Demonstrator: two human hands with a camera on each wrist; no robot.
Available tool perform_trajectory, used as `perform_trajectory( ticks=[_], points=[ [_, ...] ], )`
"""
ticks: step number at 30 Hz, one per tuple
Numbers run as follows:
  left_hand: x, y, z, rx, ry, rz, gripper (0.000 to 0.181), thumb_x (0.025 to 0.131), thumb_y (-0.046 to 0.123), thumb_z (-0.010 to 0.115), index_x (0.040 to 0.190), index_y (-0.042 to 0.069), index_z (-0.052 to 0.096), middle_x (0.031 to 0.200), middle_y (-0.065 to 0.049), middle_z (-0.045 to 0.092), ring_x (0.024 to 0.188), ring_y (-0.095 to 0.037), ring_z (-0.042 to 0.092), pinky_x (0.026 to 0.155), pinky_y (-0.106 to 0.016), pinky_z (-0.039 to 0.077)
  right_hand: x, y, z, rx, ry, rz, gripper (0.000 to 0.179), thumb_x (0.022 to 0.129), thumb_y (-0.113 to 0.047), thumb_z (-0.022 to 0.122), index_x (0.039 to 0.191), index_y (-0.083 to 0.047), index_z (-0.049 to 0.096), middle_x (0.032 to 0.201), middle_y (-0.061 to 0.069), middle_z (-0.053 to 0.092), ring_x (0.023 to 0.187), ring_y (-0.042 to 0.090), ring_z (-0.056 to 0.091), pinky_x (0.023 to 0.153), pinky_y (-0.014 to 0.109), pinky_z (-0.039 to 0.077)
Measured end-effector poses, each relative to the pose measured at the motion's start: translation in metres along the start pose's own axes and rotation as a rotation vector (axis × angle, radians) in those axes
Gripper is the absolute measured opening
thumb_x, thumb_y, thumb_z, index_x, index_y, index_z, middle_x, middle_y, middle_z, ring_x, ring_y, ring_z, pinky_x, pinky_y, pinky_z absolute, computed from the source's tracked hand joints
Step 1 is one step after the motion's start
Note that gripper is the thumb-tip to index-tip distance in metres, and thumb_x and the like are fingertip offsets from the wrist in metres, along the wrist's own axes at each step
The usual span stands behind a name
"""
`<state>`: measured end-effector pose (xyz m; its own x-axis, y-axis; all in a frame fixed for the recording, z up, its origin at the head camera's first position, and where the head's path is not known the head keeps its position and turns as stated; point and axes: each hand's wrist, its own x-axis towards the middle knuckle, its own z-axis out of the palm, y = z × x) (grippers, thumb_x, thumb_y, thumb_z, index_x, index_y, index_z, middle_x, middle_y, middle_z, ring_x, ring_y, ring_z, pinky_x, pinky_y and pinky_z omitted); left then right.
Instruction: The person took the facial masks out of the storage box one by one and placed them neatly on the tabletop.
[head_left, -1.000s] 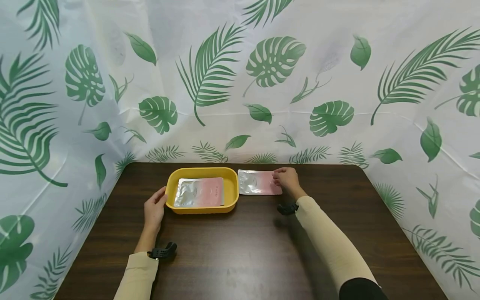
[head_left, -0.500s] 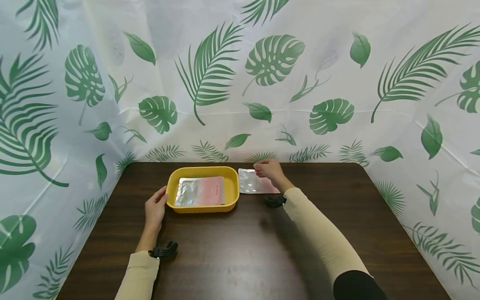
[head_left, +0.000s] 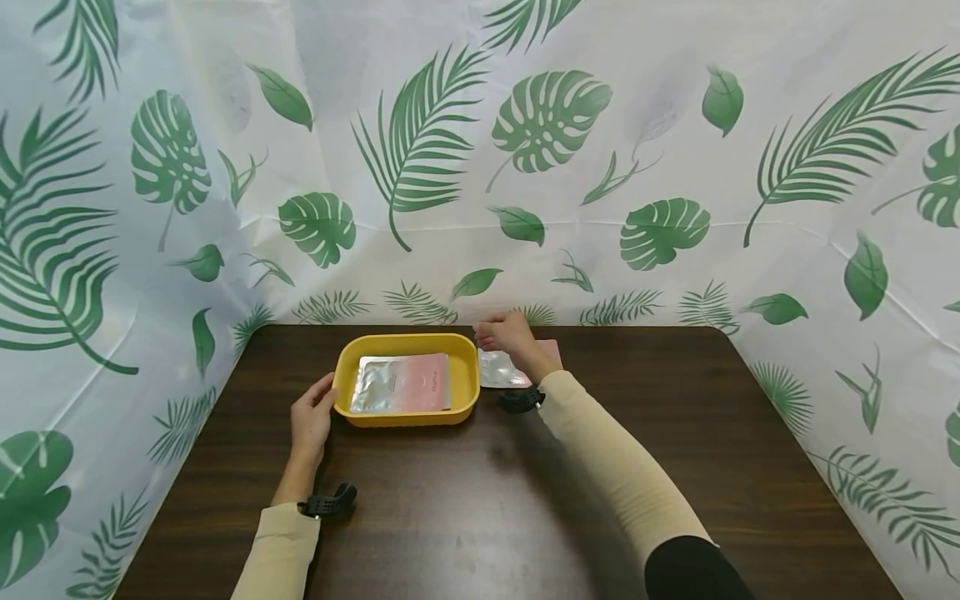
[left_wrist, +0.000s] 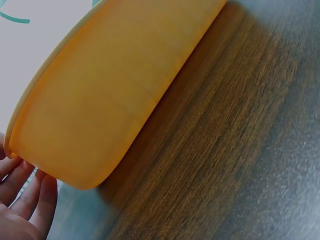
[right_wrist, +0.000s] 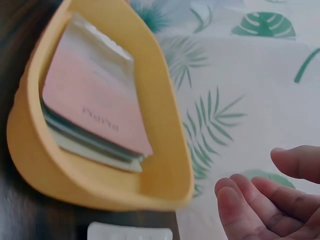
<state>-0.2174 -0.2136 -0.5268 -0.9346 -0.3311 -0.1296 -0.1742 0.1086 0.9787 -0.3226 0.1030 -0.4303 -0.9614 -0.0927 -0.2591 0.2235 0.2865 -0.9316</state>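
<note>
A yellow plastic bin [head_left: 405,422] stands near the back of the table. My left hand [head_left: 310,419] holds its left end, thumb at the rim and fingers [left_wrist: 47,200] against the outside in the left wrist view. Inside lies a small stack of flat sachets, a silver-and-pink sachet [head_left: 401,383] on top and greenish ones [right_wrist: 95,152] under it. My right hand [head_left: 510,337] is above the bin's right end, with nothing between its parted thumb and fingers. Another silver-and-pink sachet [head_left: 498,371] lies flat on the table just right of the bin, partly hidden below that hand.
The dark wood table [head_left: 465,517] reaches back to a white curtain [head_left: 450,275] printed with green leaves. Each wrist carries a black strap device, the left one [head_left: 330,502] low over the table and the right one [head_left: 522,400] in front of the loose sachet.
My right hand has moved left, from the loose sachet's right end across it to the bin's right end. The sachet stays where it was. My left hand and the bin have not moved.
</note>
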Motion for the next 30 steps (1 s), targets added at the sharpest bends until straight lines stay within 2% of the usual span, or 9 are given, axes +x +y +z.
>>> perform_trajectory(
  ticks=[4, 6, 12, 14, 21, 25, 30],
  points=[
    [0.000, 0.001, 0.000, -0.007, -0.005, -0.005, 0.043, 0.103, 0.016, 0.046, 0.145, 0.006, 0.045, 0.151, -0.013, 0.044, 0.135, -0.023, 0.042, 0.114, -0.041, 0.037, 0.000, -0.002, 0.012, 0.038, -0.027, -0.001, 0.030, 0.093, -0.010, 0.064, 0.114, 0.011, 0.066, 0.105, 0.026, 0.069, 0.095, 0.037, 0.068, 0.090, 0.044, 0.056],
    [0.000, 0.000, 0.000, -0.009, -0.005, -0.008, 0.043, 0.103, 0.016, 0.046, 0.146, 0.007, 0.045, 0.151, -0.013, 0.044, 0.135, -0.023, 0.042, 0.114, -0.041, 0.037, 0.000, -0.003, 0.018, 0.052, -0.034, 0.000, 0.029, 0.092, -0.009, 0.064, 0.113, 0.012, 0.066, 0.105, 0.027, 0.069, 0.092, 0.037, 0.069, 0.092, 0.046, 0.055],
    [0.000, 0.000, -0.002, -0.006, 0.002, -0.003, 0.043, 0.103, 0.016, 0.046, 0.145, 0.007, 0.045, 0.151, -0.013, 0.044, 0.135, -0.023, 0.042, 0.114, -0.041, 0.037, -0.001, -0.002, 0.034, 0.005, -0.050, 0.005, 0.028, 0.093, -0.010, 0.063, 0.111, 0.011, 0.067, 0.097, 0.022, 0.070, 0.072, 0.019, 0.067, 0.087, 0.042, 0.058],
    [0.000, 0.000, -0.002, -0.001, 0.003, -0.002, 0.043, 0.103, 0.016, 0.046, 0.145, 0.007, 0.046, 0.151, -0.013, 0.044, 0.135, -0.022, 0.042, 0.114, -0.039, 0.038, -0.001, -0.001, 0.040, -0.019, -0.060, 0.012, 0.029, 0.093, -0.011, 0.062, 0.112, 0.011, 0.066, 0.100, 0.024, 0.070, 0.070, 0.018, 0.067, 0.081, 0.038, 0.060],
    [0.000, -0.001, -0.001, -0.012, -0.003, -0.012, 0.043, 0.103, 0.016, 0.046, 0.145, 0.007, 0.045, 0.152, -0.013, 0.043, 0.137, -0.023, 0.040, 0.115, -0.041, 0.037, -0.004, 0.009, 0.054, -0.055, -0.076, 0.049, 0.029, 0.092, -0.010, 0.064, 0.112, 0.011, 0.064, 0.103, 0.026, 0.069, 0.067, 0.019, 0.066, 0.086, 0.046, 0.058],
    [0.000, -0.001, -0.001, -0.015, -0.005, -0.013, 0.043, 0.103, 0.016, 0.046, 0.145, 0.007, 0.045, 0.151, -0.013, 0.044, 0.136, -0.023, 0.041, 0.115, -0.041, 0.037, -0.004, 0.013, 0.063, -0.145, -0.072, 0.073, 0.022, 0.090, -0.009, 0.066, 0.102, 0.009, 0.066, 0.098, 0.025, 0.069, 0.068, 0.022, 0.065, 0.083, 0.045, 0.059],
    [0.001, -0.002, -0.001, -0.010, -0.004, -0.015, 0.043, 0.103, 0.017, 0.047, 0.145, 0.008, 0.046, 0.150, -0.012, 0.045, 0.135, -0.021, 0.042, 0.114, -0.041, 0.037, -0.004, 0.015, 0.071, -0.297, -0.067, 0.103, 0.015, 0.087, -0.009, 0.069, 0.089, 0.005, 0.064, 0.076, 0.013, 0.062, 0.071, 0.028, 0.069, 0.076, 0.040, 0.061]
  ],
)
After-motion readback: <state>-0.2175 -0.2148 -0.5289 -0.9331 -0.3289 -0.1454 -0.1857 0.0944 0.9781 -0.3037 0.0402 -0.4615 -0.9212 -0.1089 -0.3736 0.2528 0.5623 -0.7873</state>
